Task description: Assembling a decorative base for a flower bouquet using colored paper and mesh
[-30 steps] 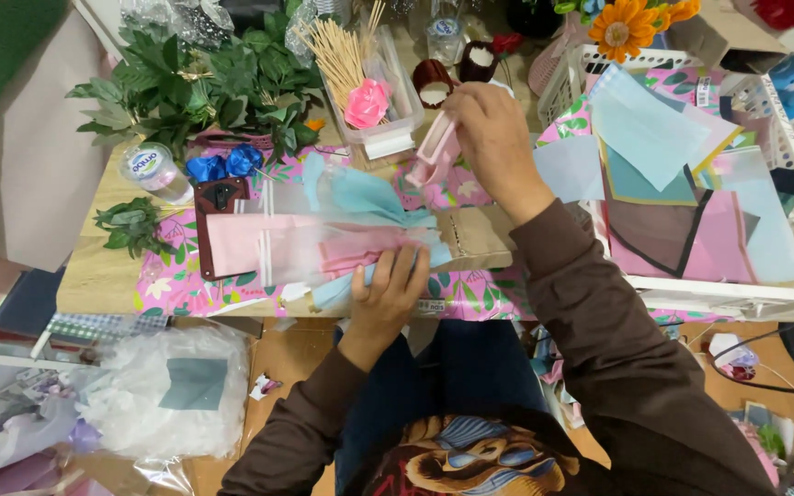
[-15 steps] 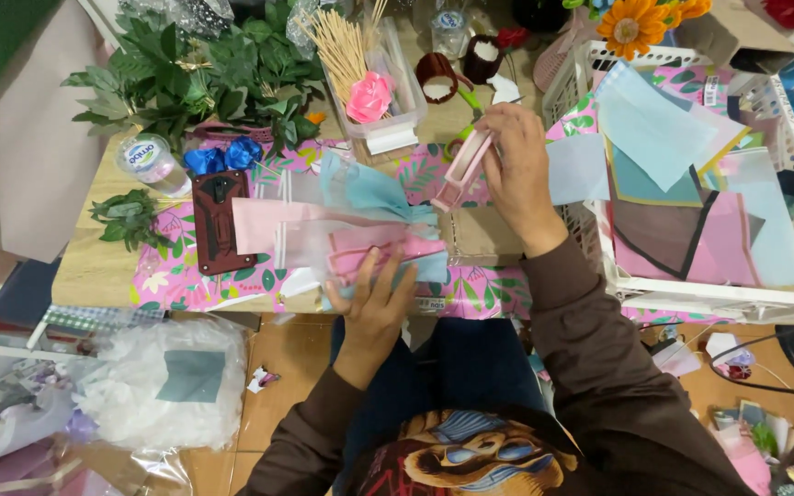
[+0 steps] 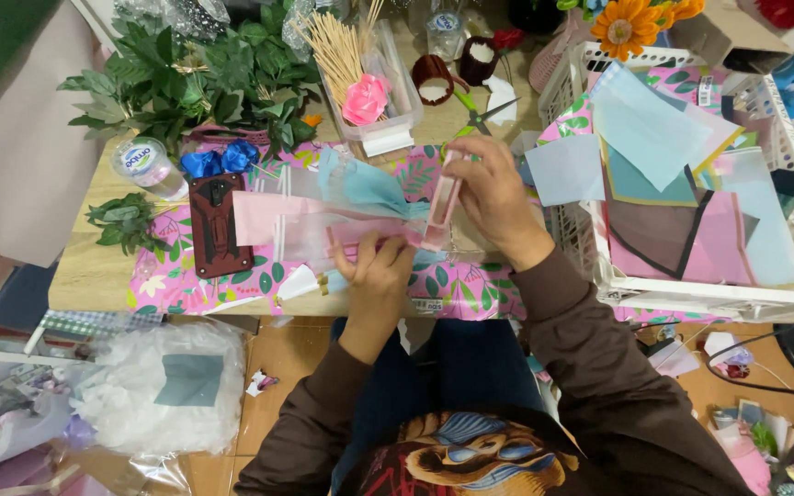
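Pink strip point(image 3: 441, 204) upright above counter point(image 3: 94, 276), right hand point(image 3: 493, 188) fingers pinching it. Left hand point(image 3: 380, 266) fingers press pink paper point(image 3: 273, 216) flat, apparently steadying it. Scissors point(image 3: 480, 115) nearby.

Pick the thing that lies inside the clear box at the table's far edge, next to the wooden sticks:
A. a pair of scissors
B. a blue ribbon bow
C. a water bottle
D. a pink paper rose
D: the pink rose sits in the clear box beside the sticks; the scissors, bows and bottle all lie outside it on the table.
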